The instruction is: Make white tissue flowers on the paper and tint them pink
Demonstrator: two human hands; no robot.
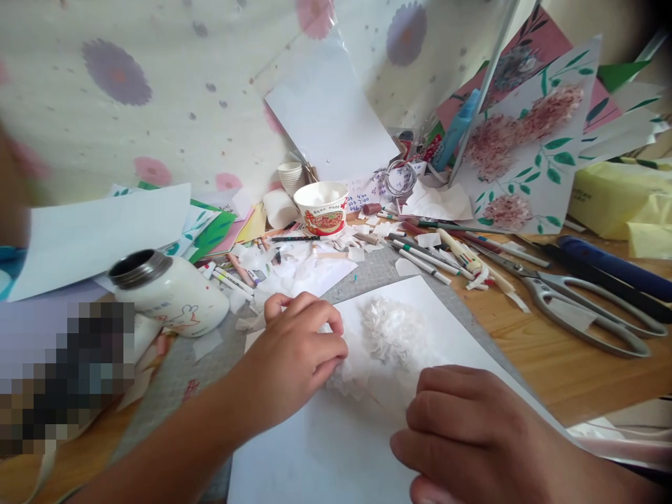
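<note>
A sheet of white paper [315, 455] lies in front of me. On it sits a ruffled white tissue-paper flower [393, 329], with looser tissue pieces [349, 385] at its lower left. My left hand [304, 346] is closed, its bent fingertips pressed together beside those pieces; whatever they pinch is hidden. At the lower right, my right hand [467, 427] is curled shut near the flower's lower edge. Its fingertips face away from view, so its contents cannot be made out.
Beyond the sheet stand a paper bowl [323, 210] and scattered paper scraps. An uncapped white bottle [183, 294] leans at left on the grey cutting mat [157, 413]. Large scissors [556, 294] and several pens lie at right. A flower picture [530, 147] stands behind them.
</note>
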